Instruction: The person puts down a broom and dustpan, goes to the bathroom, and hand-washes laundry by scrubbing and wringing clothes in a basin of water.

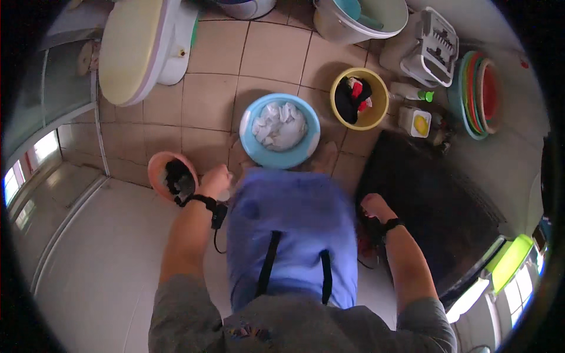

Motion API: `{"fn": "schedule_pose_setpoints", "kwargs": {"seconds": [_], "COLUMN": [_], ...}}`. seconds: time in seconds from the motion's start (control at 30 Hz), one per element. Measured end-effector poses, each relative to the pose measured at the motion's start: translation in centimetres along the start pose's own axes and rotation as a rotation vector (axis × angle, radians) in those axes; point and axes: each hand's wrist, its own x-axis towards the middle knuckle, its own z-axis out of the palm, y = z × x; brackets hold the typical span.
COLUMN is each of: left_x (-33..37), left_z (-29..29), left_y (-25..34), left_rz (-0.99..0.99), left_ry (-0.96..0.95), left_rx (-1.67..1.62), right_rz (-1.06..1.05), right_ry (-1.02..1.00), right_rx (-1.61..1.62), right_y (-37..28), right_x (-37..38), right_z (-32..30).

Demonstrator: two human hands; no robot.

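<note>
My left hand [216, 180] is closed beside my left knee, close to a peach basin [155, 167] holding dark and grey cloth [178, 176]. Its curled fingers hide whatever may be in them. Over the dark surface to my right, my right hand [376, 206] is also curled closed, and what it may hold does not show. A blue garment [291, 206] with two black cords covers my lap. Just ahead of my knees stands a light-blue basin [253, 147] with crumpled white cloth [281, 126] in it. Neither hand touches that basin.
Ahead on the right is a yellow basin [382, 112] with black and red cloth. Beyond it stand a white bucket [347, 32], a bottle with a green cap [412, 92] and stacked basins [471, 97]. A toilet [132, 53] stands ahead left. Glass panels line the left side.
</note>
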Motion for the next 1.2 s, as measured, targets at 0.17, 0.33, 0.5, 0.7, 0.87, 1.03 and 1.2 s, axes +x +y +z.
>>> {"fn": "schedule_pose_setpoints", "kwargs": {"seconds": [0.17,0.33,0.5,0.7,0.87,1.03,1.2], "left_x": [7.2,18.5,22.3,27.2,27.7,29.1,29.9], "left_z": [1.6,0.9,3.0,9.0,12.3,8.0,2.5], "left_y": [-0.9,-4.3,-2.9,-5.2,-7.5,-5.6,-3.1], "left_rz": [0.123,0.025,0.197,0.397,0.538,0.219,0.285], "left_ry": [0.059,-0.195,-0.152,-0.34,-0.112,-0.103,-0.041], "left_rx": [-0.022,-0.043,-0.086,-0.452,-0.401,-0.383,-0.174], "right_rz": [0.54,0.286,0.171,-0.003,-0.145,0.293,0.34], "right_ry": [0.147,0.162,0.228,-0.019,0.229,0.309,0.527], "right_rx": [1.104,0.505,0.437,0.742,0.846,0.791,0.656], "right_y": [1.8,6.4,7.9,8.3,8.0,6.3,7.3], "right_x": [10.1,23.5,32.2,35.9,36.7,36.8,37.3], "right_z": [-8.4,-12.3,-13.5,-15.0,-11.2,-13.3,-14.0]}}
